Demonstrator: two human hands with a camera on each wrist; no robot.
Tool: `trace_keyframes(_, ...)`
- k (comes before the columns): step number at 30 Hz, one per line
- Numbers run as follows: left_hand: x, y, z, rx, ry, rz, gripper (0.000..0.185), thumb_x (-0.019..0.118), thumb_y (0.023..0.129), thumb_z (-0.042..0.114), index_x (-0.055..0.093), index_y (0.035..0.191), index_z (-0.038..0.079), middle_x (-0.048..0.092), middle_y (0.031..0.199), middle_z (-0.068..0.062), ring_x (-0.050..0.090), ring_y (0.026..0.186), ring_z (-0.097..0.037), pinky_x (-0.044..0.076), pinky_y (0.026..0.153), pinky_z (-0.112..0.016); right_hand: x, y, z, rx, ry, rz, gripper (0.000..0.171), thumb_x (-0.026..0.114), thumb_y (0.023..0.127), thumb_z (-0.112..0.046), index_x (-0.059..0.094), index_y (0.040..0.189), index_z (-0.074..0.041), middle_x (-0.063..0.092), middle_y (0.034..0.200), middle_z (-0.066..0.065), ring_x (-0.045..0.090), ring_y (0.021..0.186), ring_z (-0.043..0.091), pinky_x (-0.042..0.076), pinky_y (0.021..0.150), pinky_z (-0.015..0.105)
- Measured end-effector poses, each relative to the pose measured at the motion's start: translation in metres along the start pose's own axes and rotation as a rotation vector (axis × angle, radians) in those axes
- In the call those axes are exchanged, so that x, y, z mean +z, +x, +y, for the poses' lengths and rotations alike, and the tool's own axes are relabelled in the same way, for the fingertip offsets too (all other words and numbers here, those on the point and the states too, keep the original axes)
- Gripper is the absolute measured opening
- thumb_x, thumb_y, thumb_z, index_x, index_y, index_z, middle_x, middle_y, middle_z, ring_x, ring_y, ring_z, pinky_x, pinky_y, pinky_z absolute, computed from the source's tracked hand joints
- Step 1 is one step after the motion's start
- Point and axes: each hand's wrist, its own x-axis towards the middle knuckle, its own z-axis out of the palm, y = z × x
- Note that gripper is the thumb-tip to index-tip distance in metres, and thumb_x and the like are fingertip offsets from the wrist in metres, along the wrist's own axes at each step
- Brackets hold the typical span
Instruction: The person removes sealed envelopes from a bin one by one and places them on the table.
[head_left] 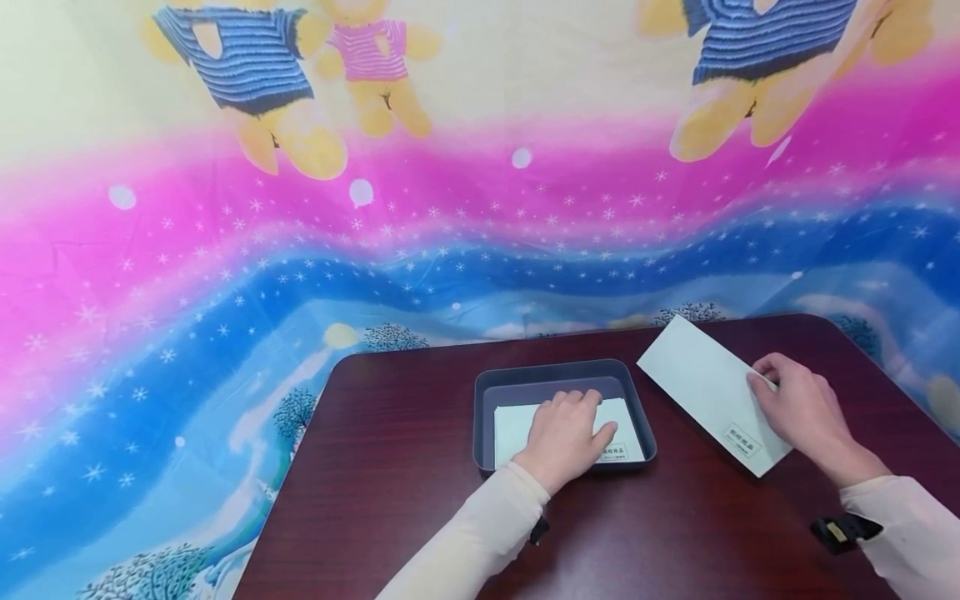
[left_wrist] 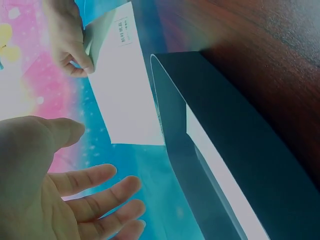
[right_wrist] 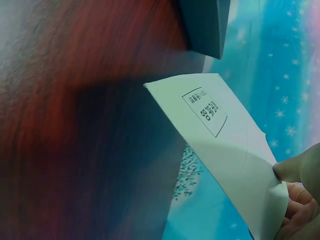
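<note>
My right hand [head_left: 806,408] pinches a pale envelope [head_left: 705,383] by its right edge, thumb on its printed face in the right wrist view. A small boxed print [right_wrist: 207,110] is near one end of it. The envelope is tilted, held off the table to the right of a dark grey tray [head_left: 481,421]. Inside the tray lie pale envelopes [head_left: 513,421] of the same look; how many cannot be told. Over them hovers my left hand [head_left: 562,437], its fingers [left_wrist: 95,205] loose and apart with nothing between them, as the left wrist view shows.
The dark red wooden table [head_left: 375,467] has rounded far corners. Behind it hangs a cloth [head_left: 450,192] printed with bears and snowflakes. A black strap device [head_left: 847,531] sits on the right wrist, and a similar one [head_left: 538,531] partly shows at the left.
</note>
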Motion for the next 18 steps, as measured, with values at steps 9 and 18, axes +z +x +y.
trace_keyframes(9,0.003,0.002,0.005,0.016,0.020,-0.005,0.035,0.058,0.100,0.047,0.067,0.119,0.019,0.073,0.103,0.004,0.066,0.088,-0.013,0.052,0.070,-0.024,0.002,-0.003,0.013,0.031,-0.006,-0.035,0.021,0.059,0.100,-0.014,0.061,0.108,0.005,0.066,0.099,0.030,0.062,0.070,0.033,0.037,0.054,0.029)
trace_keyframes(18,0.009,0.002,0.010,0.029,0.044,-0.006,0.033,0.059,0.099,0.047,0.068,0.116,0.020,0.073,0.098,0.006,0.066,0.085,-0.010,0.051,0.068,-0.022,0.005,-0.006,0.021,0.054,-0.002,-0.054,0.024,0.057,0.101,-0.015,0.059,0.110,0.008,0.065,0.099,0.031,0.061,0.068,0.031,0.038,0.053,0.029)
